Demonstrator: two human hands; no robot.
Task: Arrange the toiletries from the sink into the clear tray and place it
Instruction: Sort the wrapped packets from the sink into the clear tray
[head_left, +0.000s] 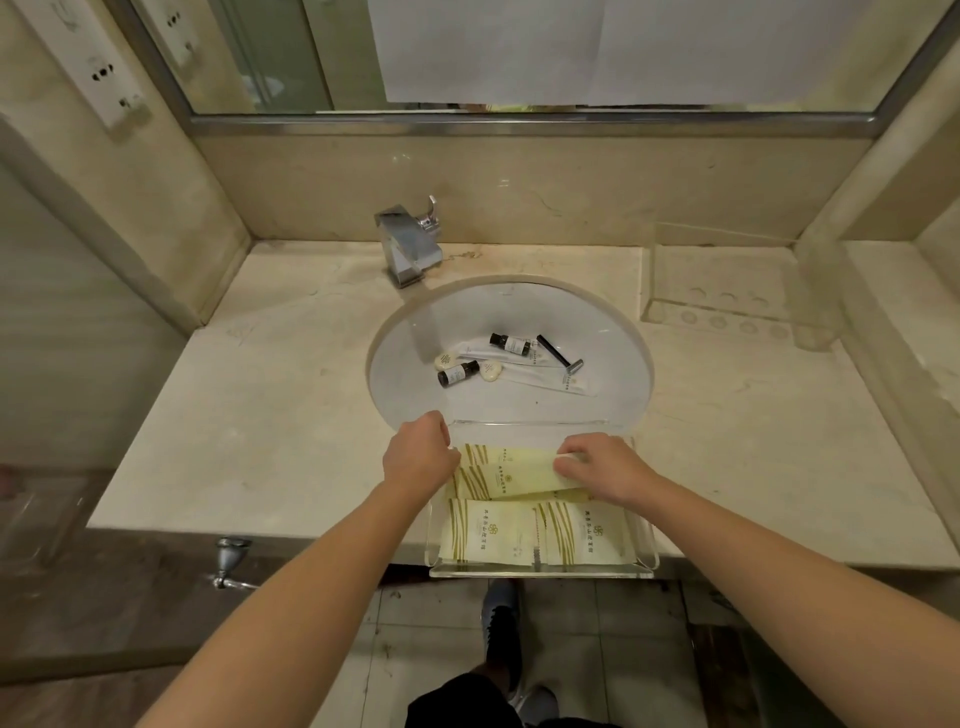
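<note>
1. Take the clear tray (540, 569) as your reference: it sits on the counter edge (260, 467) just in front of the sink (410, 374), its near lip hanging a little past the counter, its long axis running left to right across your body

2. Your left hand (418, 460) is at the tray's far-left corner, fingers curled in and closed on the end of a pale yellow sachet (514, 470); I cannot tell whether it also grips the tray wall there

3. Your right hand (602, 467) is over the far-right part of the tray, fingers together and pressing down on the other end of that sachet, likely to flatten it into the back row

4. That sachet lies lengthwise along the tray's long axis, slightly skewed, with its striped end toward the left hand; holding both ends lets you square it against the far wall

5. Two more sachets (540, 532) fill the tray's near row side by side, stripes on the left of each, so the flat packets look to be going in first as a base

6. Beyond the tray, in the sink bowl, wait two small dark bottles (457, 372), lying on their sides and pointing different ways, two small round soaps (490, 370), a razor (560, 355) angled with its head toward the right, and long white packets (545, 379) lying roughly crosswise

7. Much of the task is left, I judge: those sink items are not yet in the tray, and it is not yet placed
</note>
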